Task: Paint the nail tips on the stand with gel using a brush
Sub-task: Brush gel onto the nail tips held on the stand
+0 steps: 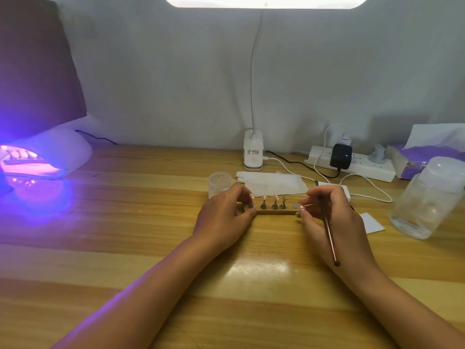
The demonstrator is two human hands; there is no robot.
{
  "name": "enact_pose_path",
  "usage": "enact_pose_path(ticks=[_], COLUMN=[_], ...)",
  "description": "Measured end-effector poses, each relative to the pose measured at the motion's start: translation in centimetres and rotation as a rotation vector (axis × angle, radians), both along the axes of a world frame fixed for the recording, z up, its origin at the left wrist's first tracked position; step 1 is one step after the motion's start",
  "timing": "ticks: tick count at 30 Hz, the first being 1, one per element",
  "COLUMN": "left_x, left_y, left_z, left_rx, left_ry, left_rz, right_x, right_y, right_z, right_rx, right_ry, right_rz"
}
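— Where is the stand (274, 211) found?
— It is laid on the wooden surface (151, 222), between the two hands, with small metal holders upright on it; pale nail tips (275, 197) are seen on some of them.

— How are the fingers set?
— The left end of the stand is pinched by the left hand (226, 212). The brush (328, 229) is gripped by the right hand (332, 217), its handle slanted back over the hand; the right fingertips are held at the stand's right end.

— What else is seen?
— A small jar (219, 183) is placed just behind the left hand, and a lit curing lamp (42, 154) is set far left.
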State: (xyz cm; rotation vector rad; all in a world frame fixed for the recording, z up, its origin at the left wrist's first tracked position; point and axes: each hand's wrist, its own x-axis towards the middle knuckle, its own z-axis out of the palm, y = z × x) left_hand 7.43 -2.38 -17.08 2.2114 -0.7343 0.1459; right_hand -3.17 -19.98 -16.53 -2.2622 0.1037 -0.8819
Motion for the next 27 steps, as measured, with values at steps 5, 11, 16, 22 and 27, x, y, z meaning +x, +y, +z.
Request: enact_pose_path(ticks=[5,11,16,22,27], left_x=[-0.2,-1.5,-2.7,-2.2,-1.8], left_y=[-0.1,0.0,-0.2,-0.2,-0.5], left_z=[0.1,0.5,0.3,0.1,0.1], left_rx=[0.011,0.001,0.123,0.056,0.047], left_ry=[-0.072,-0.278,-0.250,-0.189,-0.106], left_rz=[0.054,0.055,-0.207,-0.281,-0.292], right_x=[-0.2,-0.3,-0.3,-0.6,-0.5], right_y=[0.5,1.2,1.3,2.2,2.0], right_z=[0.1,0.2,0.2,-0.2,-0.1], right_rx=[-0.106,-0.140,0.049,0.090,0.102], right_ry=[-0.007,0.054,0.110,0.110,0.129], right_rz=[0.034,0.132,0.176,0.162,0.143])
